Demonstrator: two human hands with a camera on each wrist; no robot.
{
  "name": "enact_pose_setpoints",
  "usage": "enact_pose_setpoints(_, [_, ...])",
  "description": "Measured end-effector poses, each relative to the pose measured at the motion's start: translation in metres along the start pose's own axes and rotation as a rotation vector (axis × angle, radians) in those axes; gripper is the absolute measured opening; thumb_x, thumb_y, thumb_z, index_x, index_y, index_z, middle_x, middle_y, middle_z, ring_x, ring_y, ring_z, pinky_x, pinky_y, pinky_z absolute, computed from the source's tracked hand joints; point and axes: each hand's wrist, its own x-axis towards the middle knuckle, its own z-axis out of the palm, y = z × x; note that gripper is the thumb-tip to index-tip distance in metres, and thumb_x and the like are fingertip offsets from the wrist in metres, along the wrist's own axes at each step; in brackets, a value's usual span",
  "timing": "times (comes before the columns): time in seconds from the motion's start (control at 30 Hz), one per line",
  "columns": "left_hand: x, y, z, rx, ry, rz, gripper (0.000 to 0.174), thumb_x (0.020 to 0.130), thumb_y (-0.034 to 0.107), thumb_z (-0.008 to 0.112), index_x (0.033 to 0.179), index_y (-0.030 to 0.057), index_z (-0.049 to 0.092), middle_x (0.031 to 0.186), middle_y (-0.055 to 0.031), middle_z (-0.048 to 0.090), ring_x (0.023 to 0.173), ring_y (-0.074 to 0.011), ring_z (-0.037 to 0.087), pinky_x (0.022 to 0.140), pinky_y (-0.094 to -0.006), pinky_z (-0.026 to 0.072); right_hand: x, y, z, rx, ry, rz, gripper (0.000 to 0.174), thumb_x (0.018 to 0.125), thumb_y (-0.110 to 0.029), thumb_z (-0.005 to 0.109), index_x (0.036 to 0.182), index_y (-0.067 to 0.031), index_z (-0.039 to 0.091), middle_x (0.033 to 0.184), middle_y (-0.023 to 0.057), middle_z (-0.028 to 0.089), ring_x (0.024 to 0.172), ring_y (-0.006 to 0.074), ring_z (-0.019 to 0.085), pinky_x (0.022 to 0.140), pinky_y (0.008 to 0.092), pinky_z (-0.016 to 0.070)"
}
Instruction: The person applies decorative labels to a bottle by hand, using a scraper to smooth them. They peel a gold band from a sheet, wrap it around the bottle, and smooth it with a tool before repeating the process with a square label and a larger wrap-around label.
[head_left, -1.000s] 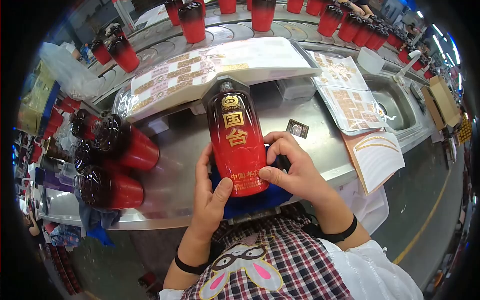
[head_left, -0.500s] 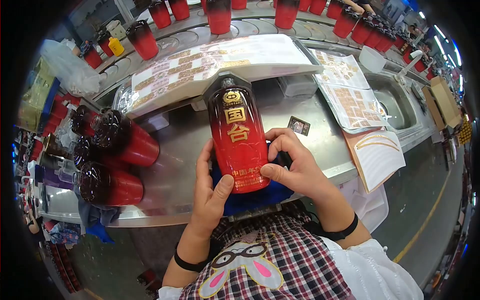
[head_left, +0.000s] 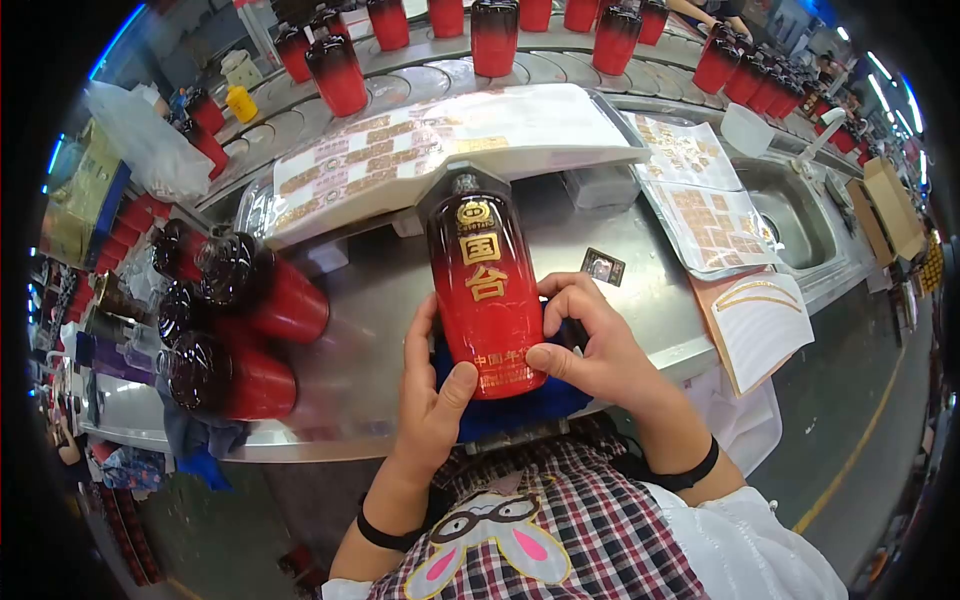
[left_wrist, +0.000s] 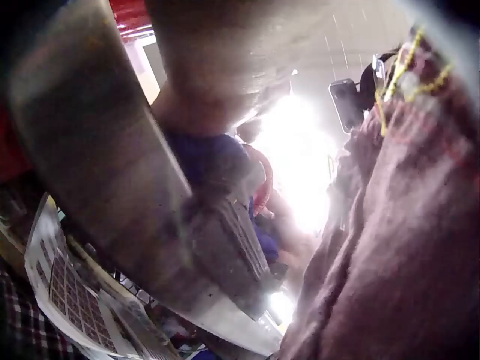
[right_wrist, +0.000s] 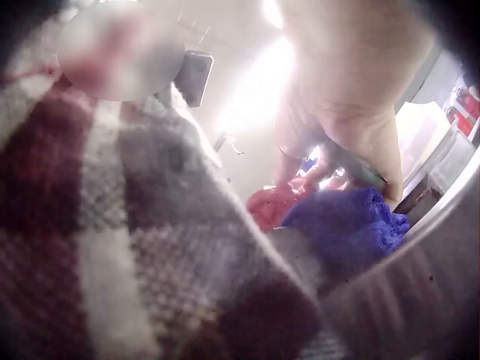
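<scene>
A red bottle point(head_left: 487, 325) with a dark top and gold Chinese characters leans back over the bench in the head view, its neck in the notch of a white tray. My left hand point(head_left: 430, 405) holds its lower left side, thumb on the front near the base. On the other side my right hand point(head_left: 605, 350) grips the lower right edge, fingers bent and thumb by the small gold lettering. Under the base lies a blue cloth point(head_left: 530, 408); the right wrist view shows this cloth point(right_wrist: 337, 225) below the hand.
Several similar bottles point(head_left: 285, 305) lie at the left of the metal bench. Gold label sheets cover the white tray point(head_left: 540, 108); more sheets point(head_left: 705, 225) lie at right beside a sink point(head_left: 800, 215). A small dark card point(head_left: 603, 267) is on the bench. Bottles point(head_left: 493, 40) stand on the conveyor behind.
Bottles on the conveyor have travelled left. My hands keep the same hold on the bottle, which stays nearly in place while the head view shifts slightly.
</scene>
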Motion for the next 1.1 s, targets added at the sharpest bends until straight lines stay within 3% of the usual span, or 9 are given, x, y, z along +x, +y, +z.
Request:
enact_pose_setpoints(0.47, [-0.001,-0.002,0.003,0.075,0.045,-0.02,0.088,0.091,0.046,0.065,0.15,-0.0045,0.023,0.147,-0.0204,0.036,0.138,-0.0292,0.035,0.115,-0.0401,0.026,-0.001,-0.002,0.002,-0.007,0.017,0.011,0.039,0.079,-0.032,0.081,0.088,-0.007,0.053,0.123,0.0201,0.049,0.122,0.0334,0.049,0.104,0.0399,0.0381])
enact_pose_setpoints(0.77, [-0.001,0.001,0.006,0.038,0.058,-0.025,0.085,0.091,0.039,0.066,0.15,-0.005,0.023,0.148,-0.0201,0.037,0.136,-0.0271,0.038,0.114,-0.0385,0.0288,-0.003,-0.004,0.001,0.103,0.073,0.052,0.036,0.082,-0.031,0.078,0.091,-0.0055,0.054,0.124,0.0207,0.054,0.117,0.0325,0.054,0.101,0.0391,0.041])
enact_pose_setpoints(0.93, [-0.002,-0.002,0.006,0.065,0.066,-0.017,0.083,0.092,0.037,0.065,0.15,-0.0055,0.023,0.148,-0.0197,0.037,0.135,-0.0263,0.039,0.113,-0.0379,0.03,-0.004,-0.002,0.003,-0.019,0.059,0.017,0.038,0.083,-0.03,0.077,0.101,-0.004,0.056,0.126,0.0227,0.056,0.117,0.0356,0.056,0.101,0.0415,0.0425])
enact_pose_setpoints(1.03, [-0.002,-0.002,0.006,0.063,0.07,-0.015,0.083,0.092,0.037,0.065,0.15,-0.0056,0.023,0.147,-0.0195,0.037,0.135,-0.0262,0.039,0.113,-0.0379,0.0301,-0.007,0.002,0.001,-0.041,0.095,0.003,0.041,0.083,-0.027,0.077,0.11,-0.0037,0.057,0.121,0.0206,0.06,0.11,0.0317,0.061,0.095,0.0398,0.0473])
enact_pose_setpoints(1.1, [-0.001,-0.001,0.006,0.067,0.063,-0.01,0.083,0.092,0.037,0.065,0.15,-0.0055,0.023,0.147,-0.0194,0.038,0.134,-0.026,0.04,0.113,-0.0379,0.0304,-0.012,-0.008,-0.003,-0.065,0.232,0.083,0.043,0.085,-0.02,0.075,0.119,-0.0027,0.057,0.114,0.0173,0.065,0.095,0.0245,0.066,0.084,0.035,0.0522])
